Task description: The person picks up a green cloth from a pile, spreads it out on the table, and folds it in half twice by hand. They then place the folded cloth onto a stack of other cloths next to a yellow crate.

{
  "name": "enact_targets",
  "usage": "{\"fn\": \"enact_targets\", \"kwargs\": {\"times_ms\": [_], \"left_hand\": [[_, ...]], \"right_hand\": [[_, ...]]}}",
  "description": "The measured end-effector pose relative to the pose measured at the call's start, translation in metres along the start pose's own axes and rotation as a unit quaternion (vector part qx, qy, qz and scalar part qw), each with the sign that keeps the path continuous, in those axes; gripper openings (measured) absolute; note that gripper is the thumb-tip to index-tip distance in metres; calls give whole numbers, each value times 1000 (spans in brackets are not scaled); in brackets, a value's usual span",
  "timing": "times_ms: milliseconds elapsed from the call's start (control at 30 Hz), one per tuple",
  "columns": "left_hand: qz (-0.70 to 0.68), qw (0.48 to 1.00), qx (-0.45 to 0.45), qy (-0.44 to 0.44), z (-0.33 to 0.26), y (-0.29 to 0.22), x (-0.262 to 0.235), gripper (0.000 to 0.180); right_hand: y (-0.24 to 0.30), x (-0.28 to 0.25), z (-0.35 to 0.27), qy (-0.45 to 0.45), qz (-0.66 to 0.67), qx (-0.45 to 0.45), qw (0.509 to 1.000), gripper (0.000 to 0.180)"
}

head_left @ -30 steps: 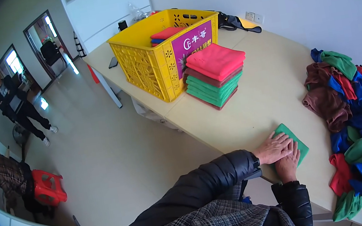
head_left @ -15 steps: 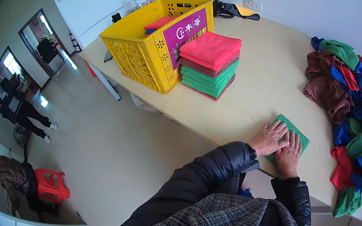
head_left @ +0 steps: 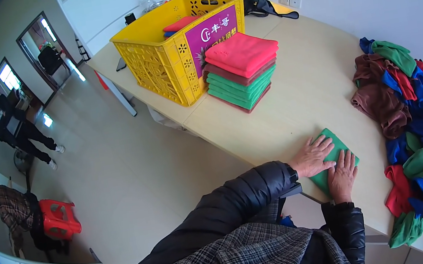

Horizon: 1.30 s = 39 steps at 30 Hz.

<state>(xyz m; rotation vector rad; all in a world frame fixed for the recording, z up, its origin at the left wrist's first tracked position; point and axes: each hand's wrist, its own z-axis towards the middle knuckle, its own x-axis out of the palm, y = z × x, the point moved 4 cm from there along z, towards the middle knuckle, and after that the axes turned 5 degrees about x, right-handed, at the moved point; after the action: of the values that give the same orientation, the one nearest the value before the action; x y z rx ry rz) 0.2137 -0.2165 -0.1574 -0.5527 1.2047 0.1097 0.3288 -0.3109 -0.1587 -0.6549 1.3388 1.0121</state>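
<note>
A folded green cloth (head_left: 330,140) lies flat at the near edge of the table (head_left: 303,111). My left hand (head_left: 313,156) rests on its left side with the fingers stretched out. Flat on its right part lies my right hand (head_left: 343,177), fingers extended. Farther off stands a neat stack of folded cloths (head_left: 243,73), pink on top, then brown, several green, and a brown one at the bottom. To my right is a loose heap of crumpled cloths (head_left: 412,126) in blue, green, red and brown.
Behind the stack sits a yellow plastic crate (head_left: 155,66) with folded cloths inside. A black strapped item (head_left: 260,7) lies by the wall. On the left, one person (head_left: 14,123) stands and another (head_left: 15,212) bends beside a red stool (head_left: 60,219).
My hands have moved apart on the green cloth: the left slid slightly left, the right shifted a little right. More of the cloth now shows between them. The view has tilted slightly.
</note>
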Motion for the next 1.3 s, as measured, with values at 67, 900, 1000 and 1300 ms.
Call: {"fn": "enact_targets", "kwargs": {"times_ms": [67, 900, 1000, 1300], "left_hand": [[2, 1000, -1, 1, 0, 0, 0, 73], [9, 1000, 7, -1, -2, -1, -1, 72], [12, 1000, 14, 4, -1, -5, -1, 72], [18, 1000, 13, 5, 2, -3, -3, 71]], "right_hand": [[0, -1, 1, 1, -1, 1, 1000, 60], [1, -1, -1, 3, 3, 6, 1000, 62], [-1, 3, 0, -1, 3, 9, 1000, 63], [-1, -1, -1, -16, 14, 11, 1000, 65]]}}
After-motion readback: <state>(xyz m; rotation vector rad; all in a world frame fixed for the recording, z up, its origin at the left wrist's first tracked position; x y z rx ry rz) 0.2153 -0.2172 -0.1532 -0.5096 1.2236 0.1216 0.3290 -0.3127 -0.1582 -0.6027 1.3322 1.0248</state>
